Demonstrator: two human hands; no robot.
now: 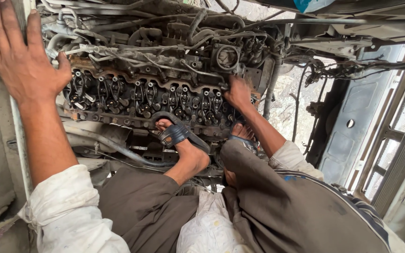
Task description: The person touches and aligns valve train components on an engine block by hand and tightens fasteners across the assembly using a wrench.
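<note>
I look down at a dirty engine with its valve cover off, showing a row of oily rocker arms and springs. My left hand lies flat with fingers spread against the grey panel at the left, its thumb near the engine's upper left end. My right hand reaches down to the right end of the rocker row, fingers curled at a part there; what it grips is hidden. Both my feet in dark sandals rest on the engine's near edge.
Hoses, pipes and wiring crowd the far side of the engine. A round open port sits above my right hand. A grey door panel and window frame stand at the right, and ground shows through a gap.
</note>
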